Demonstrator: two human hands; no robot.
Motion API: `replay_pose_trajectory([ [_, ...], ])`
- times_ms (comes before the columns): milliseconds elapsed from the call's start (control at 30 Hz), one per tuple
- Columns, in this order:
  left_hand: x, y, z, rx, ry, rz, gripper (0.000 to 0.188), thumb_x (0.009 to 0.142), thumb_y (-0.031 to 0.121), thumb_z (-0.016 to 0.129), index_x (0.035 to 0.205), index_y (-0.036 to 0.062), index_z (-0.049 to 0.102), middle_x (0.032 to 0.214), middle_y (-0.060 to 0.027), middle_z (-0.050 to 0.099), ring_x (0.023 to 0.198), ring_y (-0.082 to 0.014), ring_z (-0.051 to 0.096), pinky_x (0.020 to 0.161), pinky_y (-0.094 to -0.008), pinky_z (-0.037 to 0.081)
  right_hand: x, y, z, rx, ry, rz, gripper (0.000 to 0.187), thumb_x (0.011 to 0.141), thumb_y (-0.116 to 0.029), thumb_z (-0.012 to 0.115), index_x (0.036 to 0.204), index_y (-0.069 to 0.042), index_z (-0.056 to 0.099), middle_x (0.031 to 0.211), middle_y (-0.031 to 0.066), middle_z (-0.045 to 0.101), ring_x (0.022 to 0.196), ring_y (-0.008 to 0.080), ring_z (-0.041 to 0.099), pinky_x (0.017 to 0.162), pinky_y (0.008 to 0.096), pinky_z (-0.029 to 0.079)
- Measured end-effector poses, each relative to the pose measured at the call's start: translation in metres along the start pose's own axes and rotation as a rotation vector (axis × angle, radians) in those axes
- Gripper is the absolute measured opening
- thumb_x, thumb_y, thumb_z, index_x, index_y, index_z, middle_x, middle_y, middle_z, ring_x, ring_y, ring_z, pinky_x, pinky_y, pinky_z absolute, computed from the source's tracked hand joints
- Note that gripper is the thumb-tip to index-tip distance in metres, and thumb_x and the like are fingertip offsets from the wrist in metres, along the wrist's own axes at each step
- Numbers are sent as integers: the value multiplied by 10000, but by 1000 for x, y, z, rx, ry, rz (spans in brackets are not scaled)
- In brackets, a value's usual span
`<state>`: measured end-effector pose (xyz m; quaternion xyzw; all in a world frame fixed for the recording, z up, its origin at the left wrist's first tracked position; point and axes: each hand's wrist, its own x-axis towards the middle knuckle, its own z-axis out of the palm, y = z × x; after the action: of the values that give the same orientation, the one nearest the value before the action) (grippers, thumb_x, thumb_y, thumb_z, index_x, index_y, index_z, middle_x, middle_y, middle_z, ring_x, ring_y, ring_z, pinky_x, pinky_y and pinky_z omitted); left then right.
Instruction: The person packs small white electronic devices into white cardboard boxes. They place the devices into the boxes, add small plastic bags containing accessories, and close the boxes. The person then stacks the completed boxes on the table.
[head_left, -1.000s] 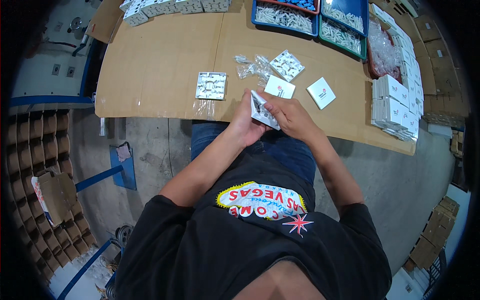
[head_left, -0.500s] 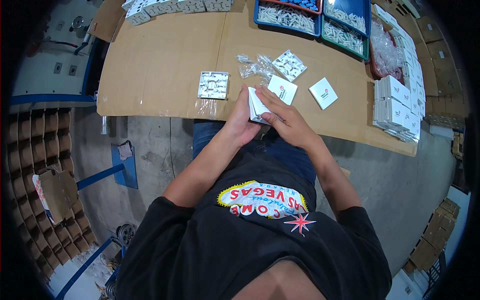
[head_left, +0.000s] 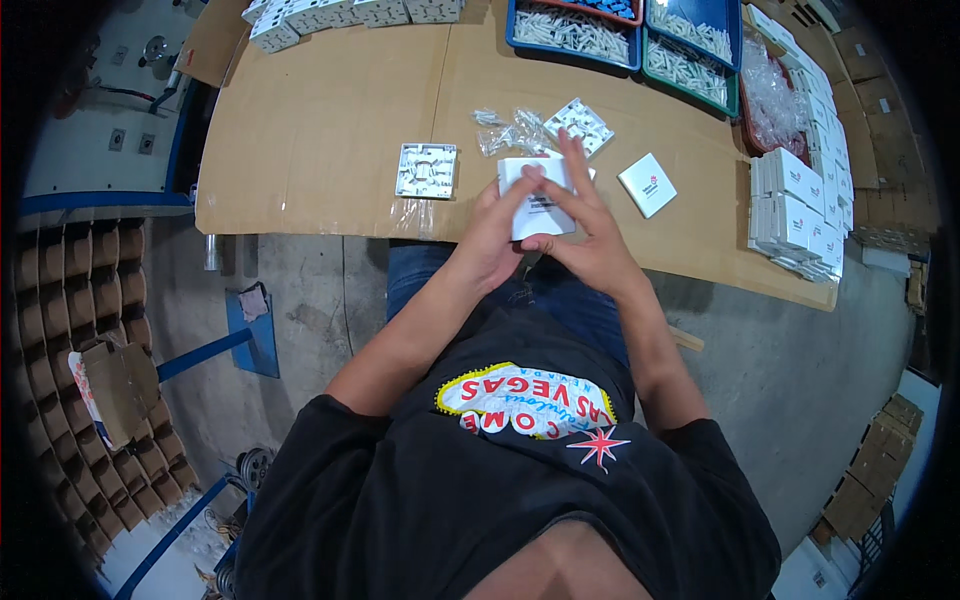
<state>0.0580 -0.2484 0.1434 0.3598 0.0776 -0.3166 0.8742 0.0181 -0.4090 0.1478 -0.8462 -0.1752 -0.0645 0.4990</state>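
Note:
Close to the table's near edge, my left hand point(head_left: 487, 243) grips a white square plate point(head_left: 541, 218) with small print, its thumb across the face. My right hand point(head_left: 600, 235) is closed around the plate's other side, thumb at the lower edge, a finger on the face and another raised. My right fingers mostly hide a second white plate behind. To the left lies a plate with its moulded inner side up point(head_left: 427, 171); a similar one point(head_left: 580, 128) lies beyond my hands. Small clear bags of parts point(head_left: 512, 131) rest beside it. One printed white plate point(head_left: 648, 186) lies to the right.
Cardboard point(head_left: 320, 140) covers the table. At the far side stand a blue tray point(head_left: 640, 48) and a green tray point(head_left: 738, 100) of small white pieces. Stacked white plates point(head_left: 795, 225) fill the right edge, beside a reddish tray of clear bags point(head_left: 770, 95). More plates point(head_left: 350, 12) line the far left.
The held plate has turned, so its printed face shows more squarely. My right fingers have lifted and spread from flat against it, and now cover the white plate behind.

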Motion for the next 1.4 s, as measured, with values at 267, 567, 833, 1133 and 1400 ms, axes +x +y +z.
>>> replay_pose_trajectory([
  [267, -12, 4, 9, 143, -70, 230, 389, 1020, 235, 659, 1346, 35, 589, 1241, -79, 671, 1136, -154, 633, 980, -316, 508, 6, -25, -1, 700, 523, 240, 719, 843, -46, 827, 1457, 34, 461, 1491, 128, 492, 1257, 193, 554, 1006, 328, 502],
  [567, -10, 12, 1, 248, -123, 255, 375, 965, 139, 728, 1300, 22, 608, 1212, -70, 672, 1145, -149, 626, 1008, -319, 496, 5, -26, -11, 592, 408, 305, 310, 905, -60, 778, 1167, 45, 649, 1044, 31, 663, 976, 93, 618, 832, 254, 507],
  [833, -2, 33, -11, 178, -43, 219, 331, 975, 102, 697, 1269, 36, 559, 1176, -72, 663, 1086, -164, 655, 973, -373, 545, 9, -32, -12, 682, 436, 300, 478, 855, -57, 822, 1272, 34, 609, 1125, 76, 678, 1066, 149, 643, 930, 282, 515],
  [1133, -5, 20, -5, 434, -87, 346, 646, 884, 125, 803, 1425, 52, 458, 1383, -97, 559, 1305, -203, 507, 1104, -395, 405, -2, -23, -2, 917, 645, 222, 406, 905, 12, 728, 1290, 26, 602, 1152, 76, 685, 1072, 137, 641, 945, 294, 520],
  [1400, -17, 38, 4, 433, -317, 362, 425, 901, 122, 771, 1280, -13, 632, 1266, -157, 686, 1199, -238, 643, 1060, -383, 501, -9, -34, -20, 590, 269, 227, 411, 855, -10, 803, 1237, 24, 656, 1142, 78, 708, 1054, 140, 662, 903, 294, 540],
])
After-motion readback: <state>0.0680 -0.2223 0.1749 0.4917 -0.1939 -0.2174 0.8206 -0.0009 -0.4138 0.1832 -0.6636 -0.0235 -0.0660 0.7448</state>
